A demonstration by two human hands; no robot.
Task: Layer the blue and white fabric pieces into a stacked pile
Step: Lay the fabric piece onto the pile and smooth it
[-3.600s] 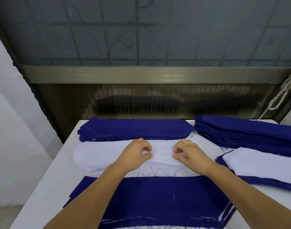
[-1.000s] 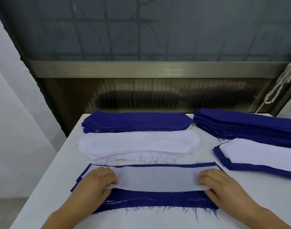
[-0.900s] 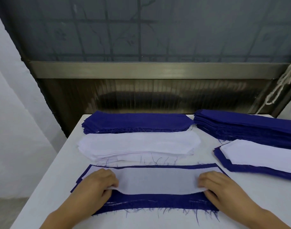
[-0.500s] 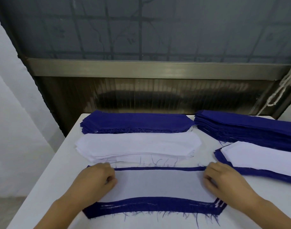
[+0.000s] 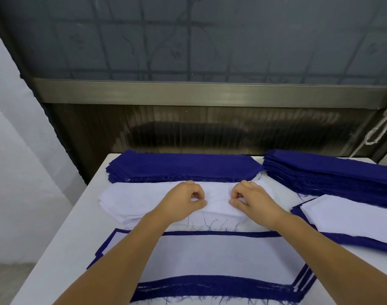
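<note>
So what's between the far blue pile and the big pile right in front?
The white fabric stack, with both hands pinching its top piece, in the head view.

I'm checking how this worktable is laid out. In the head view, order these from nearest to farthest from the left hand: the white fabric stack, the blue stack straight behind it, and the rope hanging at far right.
1. White fabric stack: under the left hand, which pinches its top piece.
2. Blue stack: just behind the white one.
3. Rope: far right, beyond the table.

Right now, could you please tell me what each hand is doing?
Left hand: pinching the top of the white fabric stack.
Right hand: pinching the same stack.
</note>
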